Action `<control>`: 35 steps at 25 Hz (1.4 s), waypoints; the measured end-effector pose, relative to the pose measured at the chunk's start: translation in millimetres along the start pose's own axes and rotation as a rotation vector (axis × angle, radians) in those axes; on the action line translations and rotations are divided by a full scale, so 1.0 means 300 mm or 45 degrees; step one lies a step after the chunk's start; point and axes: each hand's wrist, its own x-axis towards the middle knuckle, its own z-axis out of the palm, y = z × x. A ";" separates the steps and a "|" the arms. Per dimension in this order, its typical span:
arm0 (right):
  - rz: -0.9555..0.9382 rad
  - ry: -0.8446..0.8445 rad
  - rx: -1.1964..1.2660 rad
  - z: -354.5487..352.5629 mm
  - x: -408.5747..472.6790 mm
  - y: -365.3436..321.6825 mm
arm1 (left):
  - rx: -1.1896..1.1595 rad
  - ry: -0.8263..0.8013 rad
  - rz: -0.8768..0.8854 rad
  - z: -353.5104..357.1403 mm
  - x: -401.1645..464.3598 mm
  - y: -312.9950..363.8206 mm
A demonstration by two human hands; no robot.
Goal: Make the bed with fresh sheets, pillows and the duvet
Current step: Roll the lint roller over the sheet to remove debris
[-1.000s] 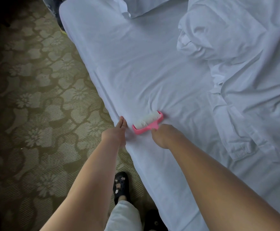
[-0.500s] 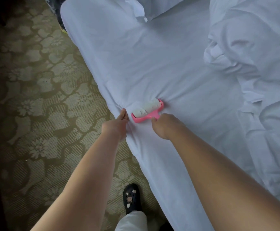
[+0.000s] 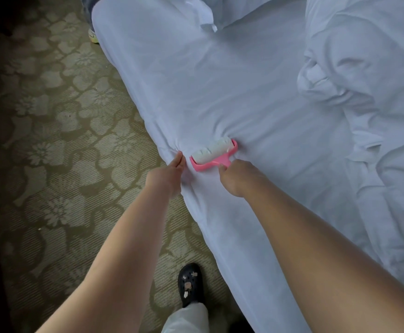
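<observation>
bed edge: the sheet (image 3: 220, 92) drops over the mattress side just left of the left hand (image 3: 166, 177) and runs diagonally from far left toward the near right.
floor: patterned carpet (image 3: 51, 140) lies left of both hands, with open floor along the bed side; a black clog (image 3: 190, 284) stands on it below the forearms, close to the bed.
far end: a shoe (image 3: 93, 36) sits on the carpet at the bed's far corner, well beyond the left hand.
sheet: white, smooth over most of the mattress, gathered into small radiating wrinkles right at the roller (image 3: 214, 151) and at the left fingertips.
duvet: a crumpled white heap (image 3: 364, 92) lies on the bed well to the right of the right hand (image 3: 238, 176).
pillow: a white corner (image 3: 210, 15) shows far ahead of the hands, at the top of the bed.
roller: pink frame with a white drum, lying on the sheet just ahead of the right hand, near the bed edge, between the two hands.
left hand: fingers straight and together, tips pressing the sheet at the edge, just left of the roller.
right hand: fingers curled round the roller's handle, arm stretched out over the bed.
</observation>
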 end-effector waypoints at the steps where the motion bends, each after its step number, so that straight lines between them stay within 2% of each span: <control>1: 0.000 -0.002 -0.011 0.007 -0.023 0.024 | -0.027 -0.001 -0.014 0.004 -0.015 0.008; 7: 0.017 -0.032 -0.019 0.083 -0.203 0.220 | -0.160 -0.040 0.001 0.183 -0.200 0.145; 13: 0.050 -0.070 -0.040 0.165 -0.381 0.443 | -0.139 -0.105 0.005 0.275 -0.367 0.299; 20: 0.096 -0.102 -0.036 0.226 -0.532 0.620 | -0.392 -0.136 0.101 0.405 -0.511 0.480; 28: 0.134 -0.122 -0.012 0.280 -0.653 0.772 | -0.280 -0.107 0.136 0.416 -0.606 0.639; 35: 0.127 -0.097 -0.002 0.285 -0.655 0.782 | -0.155 -0.092 0.180 0.393 -0.591 0.679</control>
